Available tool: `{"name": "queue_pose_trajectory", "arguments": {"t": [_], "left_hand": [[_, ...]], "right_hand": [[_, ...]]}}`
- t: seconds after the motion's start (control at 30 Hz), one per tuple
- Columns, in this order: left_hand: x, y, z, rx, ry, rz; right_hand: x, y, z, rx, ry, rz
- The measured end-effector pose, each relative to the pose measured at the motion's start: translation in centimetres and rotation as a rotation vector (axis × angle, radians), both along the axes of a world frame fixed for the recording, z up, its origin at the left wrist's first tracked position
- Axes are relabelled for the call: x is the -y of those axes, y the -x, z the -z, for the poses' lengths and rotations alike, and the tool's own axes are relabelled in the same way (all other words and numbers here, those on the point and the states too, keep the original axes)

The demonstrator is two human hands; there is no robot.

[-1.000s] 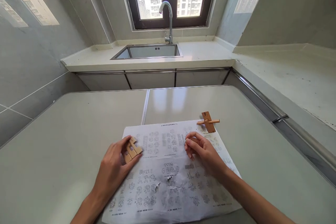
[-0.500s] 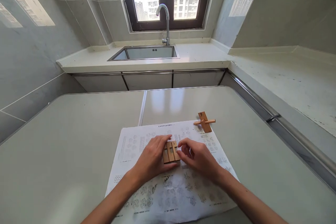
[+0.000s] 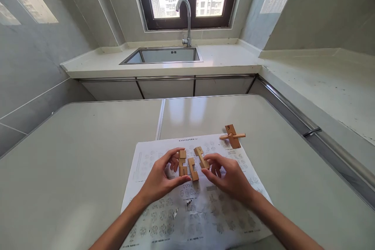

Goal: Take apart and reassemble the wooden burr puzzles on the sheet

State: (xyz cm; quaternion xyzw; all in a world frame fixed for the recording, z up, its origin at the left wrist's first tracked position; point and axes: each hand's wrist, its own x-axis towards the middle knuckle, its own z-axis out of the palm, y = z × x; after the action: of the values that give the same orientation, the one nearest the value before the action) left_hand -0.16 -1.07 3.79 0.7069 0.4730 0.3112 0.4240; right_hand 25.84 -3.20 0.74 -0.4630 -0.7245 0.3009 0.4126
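Three notched wooden puzzle pieces are before me over a printed sheet. My left hand is curved round the left piece, index finger at its far end and thumb near its close end. Between my hands a narrower middle piece lies apart, its notch facing right; the left thumb tip comes close to its near end. My right hand pinches the right piece between thumb and fingers, and that piece slants with its far end leaning left.
A flat wooden piece marked with a character, with a round dowel across it, rests at the sheet's far right corner. The pale table has a seam. Beyond stand a counter, a sink and a faucet.
The three pieces, side by side before, are now spread apart. My right hand has taken hold of the right piece and tilted it; my left hand has shifted slightly left.
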Motion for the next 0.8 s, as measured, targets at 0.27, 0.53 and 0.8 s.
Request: {"name": "queue_pose_trajectory", "arguments": {"t": [0.27, 0.53, 0.8], "left_hand": [[0.8, -1.3, 0.4, 0.073, 0.114, 0.06], [1.4, -1.4, 0.1, 0.044, 0.151, 0.125], [1.2, -1.3, 0.1, 0.101, 0.177, 0.15]], "right_hand": [[0.4, 0.4, -0.6, -0.217, 0.103, -0.172], [0.9, 1.0, 0.2, -0.102, -0.026, -0.072], [0.9, 1.0, 0.1, -0.07, -0.065, -0.063]]}}
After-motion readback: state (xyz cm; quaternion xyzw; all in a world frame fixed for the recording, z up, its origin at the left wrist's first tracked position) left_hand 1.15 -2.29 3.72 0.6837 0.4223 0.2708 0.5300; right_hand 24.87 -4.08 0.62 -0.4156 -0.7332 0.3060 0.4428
